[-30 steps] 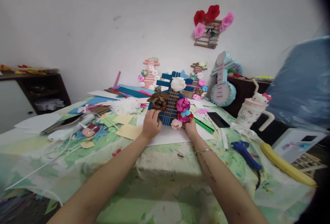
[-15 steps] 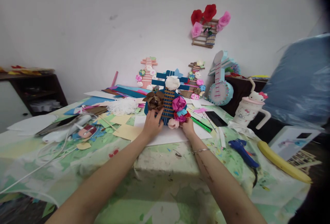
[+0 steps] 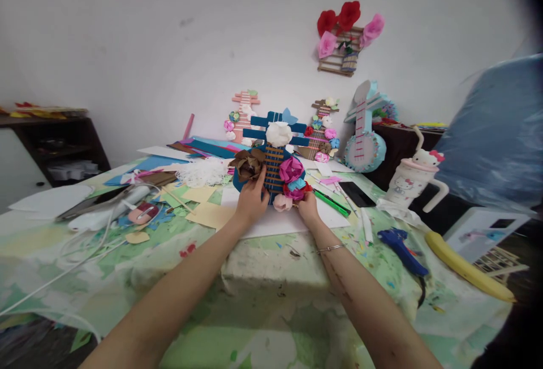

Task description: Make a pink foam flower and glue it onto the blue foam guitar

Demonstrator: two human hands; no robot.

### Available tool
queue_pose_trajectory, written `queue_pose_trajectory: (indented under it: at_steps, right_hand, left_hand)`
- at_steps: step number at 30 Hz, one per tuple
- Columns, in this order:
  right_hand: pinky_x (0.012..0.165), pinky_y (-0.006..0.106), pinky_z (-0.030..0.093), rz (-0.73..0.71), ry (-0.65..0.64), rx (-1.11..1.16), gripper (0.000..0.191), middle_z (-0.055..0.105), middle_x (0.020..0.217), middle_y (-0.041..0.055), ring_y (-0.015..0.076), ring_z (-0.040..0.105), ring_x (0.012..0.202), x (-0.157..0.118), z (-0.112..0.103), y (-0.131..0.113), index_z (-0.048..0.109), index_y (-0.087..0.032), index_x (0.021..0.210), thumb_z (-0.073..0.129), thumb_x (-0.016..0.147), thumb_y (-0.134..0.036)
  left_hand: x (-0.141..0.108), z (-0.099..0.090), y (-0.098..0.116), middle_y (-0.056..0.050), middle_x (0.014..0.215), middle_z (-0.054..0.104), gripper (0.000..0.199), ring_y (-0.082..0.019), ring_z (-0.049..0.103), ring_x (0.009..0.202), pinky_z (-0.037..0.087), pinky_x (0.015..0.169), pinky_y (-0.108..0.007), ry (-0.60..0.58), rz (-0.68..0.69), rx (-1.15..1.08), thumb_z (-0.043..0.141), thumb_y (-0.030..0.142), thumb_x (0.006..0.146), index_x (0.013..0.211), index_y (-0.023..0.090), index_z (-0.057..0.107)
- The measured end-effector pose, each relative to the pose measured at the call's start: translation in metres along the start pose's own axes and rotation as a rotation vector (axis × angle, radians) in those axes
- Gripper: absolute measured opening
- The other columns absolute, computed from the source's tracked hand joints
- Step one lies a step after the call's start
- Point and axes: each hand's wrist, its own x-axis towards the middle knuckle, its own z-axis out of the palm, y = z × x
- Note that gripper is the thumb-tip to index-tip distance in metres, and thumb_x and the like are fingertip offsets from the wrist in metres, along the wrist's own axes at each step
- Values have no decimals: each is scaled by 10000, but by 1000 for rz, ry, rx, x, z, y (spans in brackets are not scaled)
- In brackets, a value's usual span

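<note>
A blue paper lute (image 3: 275,174), brown-fretted and decorated with paper flowers, stands upright over white paper. A brown paper flower (image 3: 249,165) is on its left side, a white one (image 3: 279,134) near the top, and magenta ones (image 3: 291,169) on the right. My left hand (image 3: 253,199) grips the lower left of the lute, one finger raised along its front beside the brown flower. My right hand (image 3: 308,209) is closed at the lower right edge, next to the pale pink flower (image 3: 283,202); its fingertips are partly hidden.
A green cutter (image 3: 332,204) and a black phone (image 3: 357,194) lie right of the lute. Further right are a blue glue gun (image 3: 402,250), a banana (image 3: 469,267) and a tumbler (image 3: 410,182). White cables and paper scraps (image 3: 207,215) cover the left; other paper lutes (image 3: 244,117) stand behind.
The lute has shifted slightly left and tilted a little in my hands. My left index finger now points up along its front. The view has turned slightly.
</note>
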Motion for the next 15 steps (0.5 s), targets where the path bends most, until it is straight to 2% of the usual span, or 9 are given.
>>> queue_pose_trajectory:
  at_steps: [9, 15]
  right_hand:
    - [659, 363, 517, -37, 31, -13, 192, 694, 677, 21, 267, 628, 767, 0, 4, 3, 655, -197, 730, 627, 542, -169]
    - [679, 365, 515, -28, 28, -15, 192, 705, 714, 30, 271, 626, 800, -1, 4, 3, 655, -198, 731, 614, 546, -164]
  left_hand:
    - [5, -1, 3, -47, 705, 593, 669, -208, 532, 683, 418, 796, -321, -16, -106, -86, 489, 154, 769, 1424, 170, 357]
    - [8, -3, 1, -37, 676, 591, 656, -190, 514, 611, 431, 744, -305, -90, -138, -79, 476, 173, 787, 1430, 178, 348]
